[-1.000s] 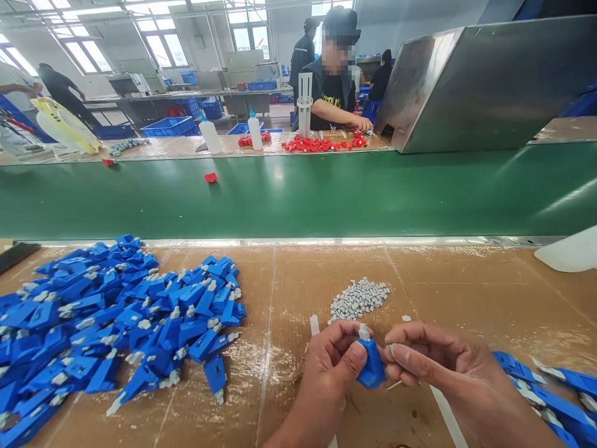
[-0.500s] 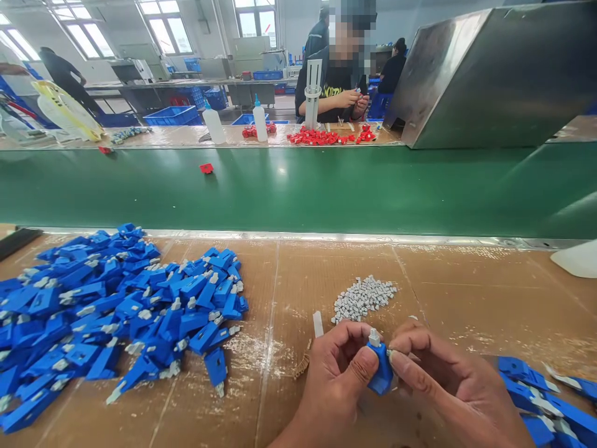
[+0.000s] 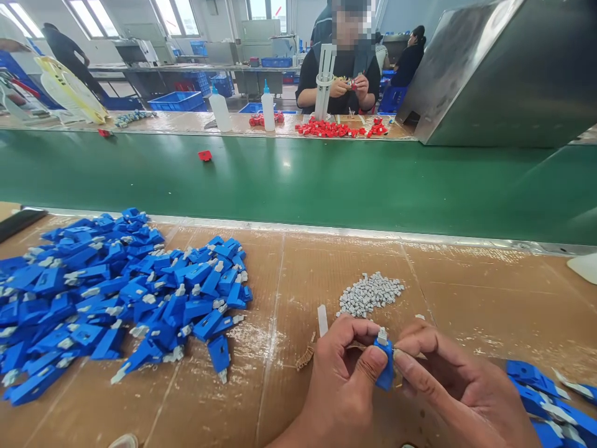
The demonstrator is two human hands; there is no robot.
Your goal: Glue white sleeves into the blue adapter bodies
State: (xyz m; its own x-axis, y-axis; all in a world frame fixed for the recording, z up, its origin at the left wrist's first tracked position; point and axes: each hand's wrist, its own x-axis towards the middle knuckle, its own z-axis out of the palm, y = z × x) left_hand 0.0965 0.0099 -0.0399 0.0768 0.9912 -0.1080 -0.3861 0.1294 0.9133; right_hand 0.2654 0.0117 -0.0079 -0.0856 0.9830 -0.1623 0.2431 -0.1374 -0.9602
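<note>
My left hand (image 3: pixel 349 367) grips a small blue plastic part (image 3: pixel 385 372) between thumb and fingers. A light grey piece (image 3: pixel 382 336) sticks up from the part's top. Against its right side, my right hand (image 3: pixel 448 373) has thumb and forefinger pinched together. Whatever lies between those fingertips is too small to make out. Just beyond the hands lies a pile of small grey pieces (image 3: pixel 370 294). More blue parts with grey ends (image 3: pixel 532 379) lie to the right of my right hand.
A large heap of blue parts (image 3: pixel 116 292) covers the left of the cardboard-topped table (image 3: pixel 317 255). Beyond runs a green conveyor belt (image 3: pixel 261 180) with a red part (image 3: pixel 204 155) on it. Across it, a co-worker (image 3: pixel 342 81) handles a small part behind red pieces (image 3: pixel 331 128).
The view has shifted slightly, so the scene sits a little higher and the table's things farther right. My hands keep nearly the same hold on the blue part.
</note>
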